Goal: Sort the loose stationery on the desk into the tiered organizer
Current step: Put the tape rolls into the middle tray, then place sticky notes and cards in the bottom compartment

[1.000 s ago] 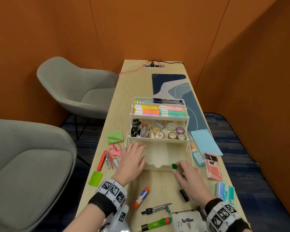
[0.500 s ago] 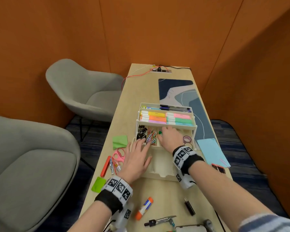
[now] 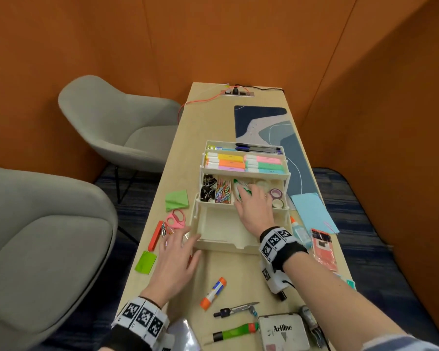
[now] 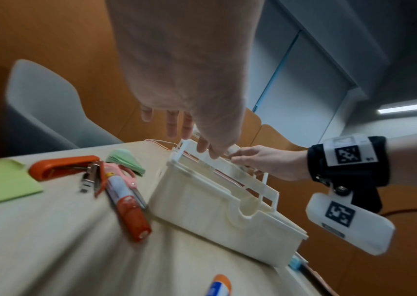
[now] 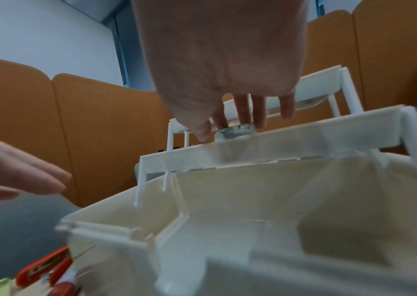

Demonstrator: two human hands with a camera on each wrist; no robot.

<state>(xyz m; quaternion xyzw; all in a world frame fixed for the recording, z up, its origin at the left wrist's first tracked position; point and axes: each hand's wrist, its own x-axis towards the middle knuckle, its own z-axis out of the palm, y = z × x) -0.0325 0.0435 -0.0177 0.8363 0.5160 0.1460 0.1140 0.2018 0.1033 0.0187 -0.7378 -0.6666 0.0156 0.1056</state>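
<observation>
At the near edge of the worktop (image 3: 238, 272), an ink pad tin (image 3: 283, 331), a compass (image 3: 235, 309) and a glue stick (image 3: 213, 293) are lying loose. Further in, my left hand (image 3: 174, 262) is hovering with fingers spread, holding nothing, beside the tiered organizer (image 3: 226, 245). Beyond it, my right hand (image 3: 255, 210) is reaching into the middle tier, fingers extended over the tape rolls (image 3: 276, 198); I cannot tell whether it is gripping anything.

Cream organizer (image 3: 223, 245); pink scissors (image 3: 175, 219); orange stapler (image 3: 155, 235); wristbands (image 3: 276, 241) checkered black-white, perhaps coded.
</observation>
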